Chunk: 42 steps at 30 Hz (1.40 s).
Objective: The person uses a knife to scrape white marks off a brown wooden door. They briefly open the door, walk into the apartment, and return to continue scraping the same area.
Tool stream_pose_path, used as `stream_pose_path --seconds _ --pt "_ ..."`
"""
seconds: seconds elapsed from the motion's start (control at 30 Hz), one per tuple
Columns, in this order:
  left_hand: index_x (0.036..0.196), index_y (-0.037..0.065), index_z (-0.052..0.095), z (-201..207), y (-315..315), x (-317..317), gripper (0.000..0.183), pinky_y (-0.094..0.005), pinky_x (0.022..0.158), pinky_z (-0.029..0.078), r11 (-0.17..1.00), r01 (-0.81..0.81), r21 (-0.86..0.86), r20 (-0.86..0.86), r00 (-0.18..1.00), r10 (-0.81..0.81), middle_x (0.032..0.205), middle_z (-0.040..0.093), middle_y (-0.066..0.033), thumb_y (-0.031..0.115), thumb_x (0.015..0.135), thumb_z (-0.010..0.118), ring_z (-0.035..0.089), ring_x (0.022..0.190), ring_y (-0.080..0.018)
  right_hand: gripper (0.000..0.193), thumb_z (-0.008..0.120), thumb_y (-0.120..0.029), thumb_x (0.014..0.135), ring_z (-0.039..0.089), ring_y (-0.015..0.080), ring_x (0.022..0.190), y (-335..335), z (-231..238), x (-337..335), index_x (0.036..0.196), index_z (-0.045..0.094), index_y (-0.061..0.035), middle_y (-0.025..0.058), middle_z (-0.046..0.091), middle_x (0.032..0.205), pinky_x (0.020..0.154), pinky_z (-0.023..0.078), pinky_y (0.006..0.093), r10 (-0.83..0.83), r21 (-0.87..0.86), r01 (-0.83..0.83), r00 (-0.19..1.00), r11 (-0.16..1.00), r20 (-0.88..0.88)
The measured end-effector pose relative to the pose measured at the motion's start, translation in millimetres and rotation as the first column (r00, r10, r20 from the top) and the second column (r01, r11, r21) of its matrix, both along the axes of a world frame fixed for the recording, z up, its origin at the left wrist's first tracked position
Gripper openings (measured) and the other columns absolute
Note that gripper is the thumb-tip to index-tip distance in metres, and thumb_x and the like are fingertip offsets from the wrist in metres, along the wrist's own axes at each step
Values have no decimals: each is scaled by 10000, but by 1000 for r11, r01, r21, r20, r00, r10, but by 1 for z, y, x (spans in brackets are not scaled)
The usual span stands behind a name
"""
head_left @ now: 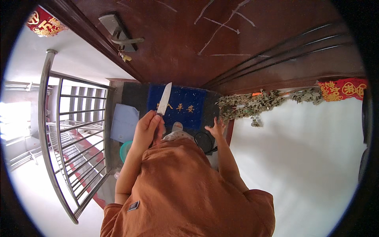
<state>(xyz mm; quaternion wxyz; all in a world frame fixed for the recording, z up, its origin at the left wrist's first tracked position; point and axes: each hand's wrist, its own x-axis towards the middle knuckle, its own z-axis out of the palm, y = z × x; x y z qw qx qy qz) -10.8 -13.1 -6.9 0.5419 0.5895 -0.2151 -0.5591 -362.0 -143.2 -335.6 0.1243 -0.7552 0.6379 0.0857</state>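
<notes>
A knife (pixel 165 98) with a broad pale blade points up and away from me. My left hand (pixel 149 127) is closed around its handle, most of which the fingers hide. To the right, my right hand (pixel 216 128) is held out with its fingers spread and nothing in it. Just past those fingers hangs a bundle of dried leafy stems (pixel 246 106) along the white wall; whether a fingertip touches it I cannot tell. Under both hands lies a blue doormat (pixel 195 98) with yellow lettering and scattered pale bits on it.
A dark red door (pixel 169 51) with a metal handle (pixel 126 40) stands ahead. Steel railings (pixel 46 94) border a stairwell at left. A pale blue flat panel (pixel 125 122) and a green basin (pixel 125 151) are beside my left arm. A red-and-gold decoration (pixel 342 90) hangs at far right.
</notes>
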Motion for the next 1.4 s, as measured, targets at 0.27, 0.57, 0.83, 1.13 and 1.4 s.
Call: stream_pose_path --seconds 0.27,0.57,0.83,1.13,1.4 --pt "886 41 490 -6 1 6 258 -211 367 336 999 -13 47 6 1000 13 593 525 -39 223 1052 415 447 393 -99 637 730 -460 846 290 258 1393 -13 49 27 1348 555 -108 70 490 1433 1131 247 446 -880 861 222 256 457 401" --pt "873 41 511 -5 -8 15 252 -230 377 339 998 32 48 49 998 -35 566 512 -26 201 1046 422 447 393 -100 542 626 -458 928 366 282 1353 -25 107 77 1275 590 -44 146 504 1402 1126 245 458 -721 739 -7 213 673 659" --pt "871 76 523 1 -15 22 296 -228 397 352 997 59 -46 -140 988 -65 605 532 -22 294 1048 430 464 426 -94 371 645 -50 883 569 245 1095 -29 219 156 1250 602 -79 116 591 1208 948 437 388 175 30 -348 542 937 822" --pt "858 101 495 6 -32 29 349 -218 391 253 970 36 -241 -615 768 -181 638 406 8 398 1031 431 319 451 -76 352 470 -251 1026 541 230 1200 -6 337 253 1274 558 -17 138 546 1362 1028 437 352 -515 322 -729 -48 604 856" --pt "891 67 555 15 -24 39 412 -242 414 253 938 33 -346 -572 785 -238 635 384 3 411 1042 385 309 455 -87 310 434 -205 1047 567 92 891 -14 359 275 1270 571 -39 57 606 1249 817 466 242 -270 254 -684 86 684 959"
